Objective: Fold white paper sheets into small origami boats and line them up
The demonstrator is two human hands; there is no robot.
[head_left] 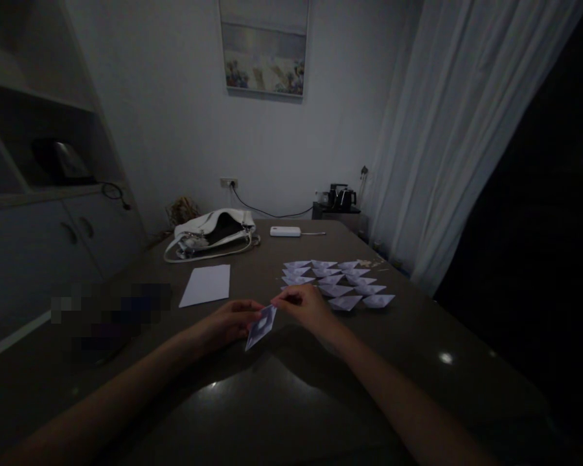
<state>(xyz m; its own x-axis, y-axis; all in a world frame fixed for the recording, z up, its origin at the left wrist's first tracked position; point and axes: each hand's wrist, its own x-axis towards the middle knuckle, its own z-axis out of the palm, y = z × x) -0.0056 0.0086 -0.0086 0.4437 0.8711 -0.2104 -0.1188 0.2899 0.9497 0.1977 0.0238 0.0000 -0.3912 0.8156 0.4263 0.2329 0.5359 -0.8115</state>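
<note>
Between my hands, above the table, is a small folded piece of white paper (261, 328), tilted with one corner pointing down toward me. My left hand (232, 321) grips its left side between thumb and fingers. At its upper right corner, my right hand (307, 308) pinches the paper with thumb and forefinger. Just beyond my right hand stand several folded paper boats (344, 302) in rows, some partly hidden behind that hand. A stack of white paper sheets (206, 285) lies flat on the table beyond my left hand.
On the dark glossy table (282, 414), a white handbag (214, 232) lies at the far left, and a white power bank (285, 231) with a short cable sits at the back. Small scraps (369, 263) lie behind the boats. A white curtain (418, 129) hangs to the right.
</note>
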